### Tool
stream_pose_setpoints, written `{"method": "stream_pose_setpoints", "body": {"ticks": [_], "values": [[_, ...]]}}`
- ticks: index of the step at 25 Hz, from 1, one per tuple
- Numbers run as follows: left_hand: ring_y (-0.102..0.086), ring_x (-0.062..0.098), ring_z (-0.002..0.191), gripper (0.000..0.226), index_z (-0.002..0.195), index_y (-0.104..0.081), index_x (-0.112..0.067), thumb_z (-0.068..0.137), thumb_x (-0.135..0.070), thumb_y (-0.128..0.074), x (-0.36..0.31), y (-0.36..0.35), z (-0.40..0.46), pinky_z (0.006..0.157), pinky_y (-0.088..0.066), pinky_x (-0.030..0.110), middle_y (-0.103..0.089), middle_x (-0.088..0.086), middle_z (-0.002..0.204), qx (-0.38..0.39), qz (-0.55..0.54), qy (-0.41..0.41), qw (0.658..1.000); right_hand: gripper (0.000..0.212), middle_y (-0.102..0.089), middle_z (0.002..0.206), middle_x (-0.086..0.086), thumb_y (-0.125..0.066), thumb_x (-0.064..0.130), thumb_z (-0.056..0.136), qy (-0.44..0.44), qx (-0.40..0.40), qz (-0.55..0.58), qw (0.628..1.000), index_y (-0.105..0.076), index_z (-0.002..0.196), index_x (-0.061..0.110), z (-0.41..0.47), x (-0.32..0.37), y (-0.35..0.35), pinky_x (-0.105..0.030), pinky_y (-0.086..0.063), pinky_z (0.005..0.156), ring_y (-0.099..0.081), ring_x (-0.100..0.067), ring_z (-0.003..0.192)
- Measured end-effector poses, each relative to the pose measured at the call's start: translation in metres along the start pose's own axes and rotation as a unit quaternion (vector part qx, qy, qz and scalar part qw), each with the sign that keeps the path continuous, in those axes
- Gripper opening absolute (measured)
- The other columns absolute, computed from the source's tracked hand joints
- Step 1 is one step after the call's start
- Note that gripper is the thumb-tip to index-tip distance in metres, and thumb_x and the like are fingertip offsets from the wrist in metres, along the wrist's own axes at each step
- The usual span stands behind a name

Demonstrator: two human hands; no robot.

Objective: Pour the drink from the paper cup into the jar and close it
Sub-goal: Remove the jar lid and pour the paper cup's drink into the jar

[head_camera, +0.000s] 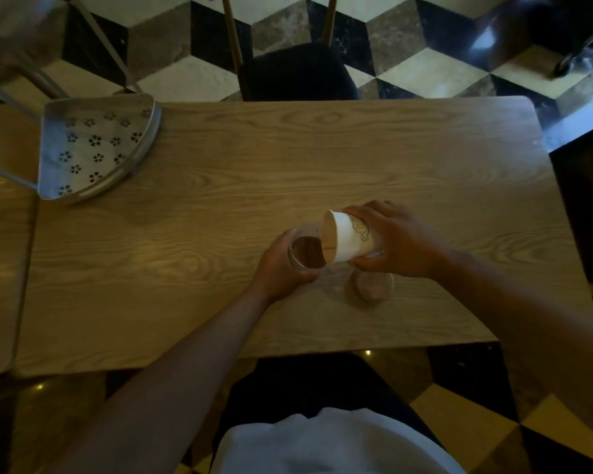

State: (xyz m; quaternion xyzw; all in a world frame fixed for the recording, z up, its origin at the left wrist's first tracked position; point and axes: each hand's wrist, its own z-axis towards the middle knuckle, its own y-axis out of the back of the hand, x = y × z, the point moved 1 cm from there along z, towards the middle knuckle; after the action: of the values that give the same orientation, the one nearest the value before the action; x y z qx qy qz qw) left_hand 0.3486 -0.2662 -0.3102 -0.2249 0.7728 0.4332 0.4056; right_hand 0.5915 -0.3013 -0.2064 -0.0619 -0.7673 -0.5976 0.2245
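Observation:
A clear glass jar point(305, 251) stands upright on the wooden table point(288, 159), with brown drink showing inside. My left hand point(281, 268) wraps around its near side. My right hand point(397, 241) grips a white paper cup point(350, 239) with a dark line drawing on it. The cup is tipped on its side, its mouth over the jar's rim, and light brown liquid shows at its lip. A round wooden lid point(374, 285) lies flat on the table just below the cup, partly hidden by my right hand.
A perforated metal corner shelf point(93, 152) rests on the table's far left. A second table point(0, 234) adjoins on the left. A dark chair point(298, 77) stands at the far edge. Patterned tile floor surrounds the table.

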Motion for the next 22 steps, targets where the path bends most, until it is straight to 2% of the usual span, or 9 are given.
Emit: {"method": "stream_pose_setpoints", "body": {"ticks": [8, 14, 22], "values": [[-0.050, 0.012, 0.125, 0.101, 0.143, -0.047, -0.014, 0.054, -0.032, -0.093, -0.001, 0.004, 0.002, 0.101, -0.040, 0.023, -0.055, 0.002, 0.140, 0.002, 0.018, -0.005, 1.000, 0.089, -0.060, 0.129, -0.001, -0.066, 0.067, 0.070, 0.005, 0.012, -0.070, 0.997, -0.046, 0.146, 0.023, 0.003, 0.008, 0.011, -0.037, -0.044, 0.094, -0.056, -0.021, 0.112], [-0.055, 0.013, 0.119, 0.098, 0.141, -0.049, -0.016, 0.054, -0.029, -0.093, -0.004, 0.006, 0.002, 0.093, -0.036, 0.014, -0.060, 0.001, 0.133, 0.010, 0.039, -0.017, 0.999, 0.091, -0.058, 0.134, -0.002, -0.065, 0.068, 0.073, 0.012, 0.041, -0.130, 0.991, -0.040, 0.149, 0.024, 0.008, 0.017, 0.016, -0.041, -0.046, 0.099, -0.055, -0.023, 0.117], [-0.056, 0.013, 0.119, 0.095, 0.138, -0.052, -0.016, 0.053, -0.033, -0.091, -0.006, 0.010, 0.004, 0.091, -0.036, 0.014, -0.061, -0.001, 0.132, 0.014, 0.051, -0.027, 0.998, 0.093, -0.059, 0.134, -0.002, -0.068, 0.069, 0.073, 0.020, 0.069, -0.197, 0.978, -0.039, 0.150, 0.025, 0.021, 0.027, 0.023, -0.044, -0.044, 0.098, -0.056, -0.025, 0.116]]}}
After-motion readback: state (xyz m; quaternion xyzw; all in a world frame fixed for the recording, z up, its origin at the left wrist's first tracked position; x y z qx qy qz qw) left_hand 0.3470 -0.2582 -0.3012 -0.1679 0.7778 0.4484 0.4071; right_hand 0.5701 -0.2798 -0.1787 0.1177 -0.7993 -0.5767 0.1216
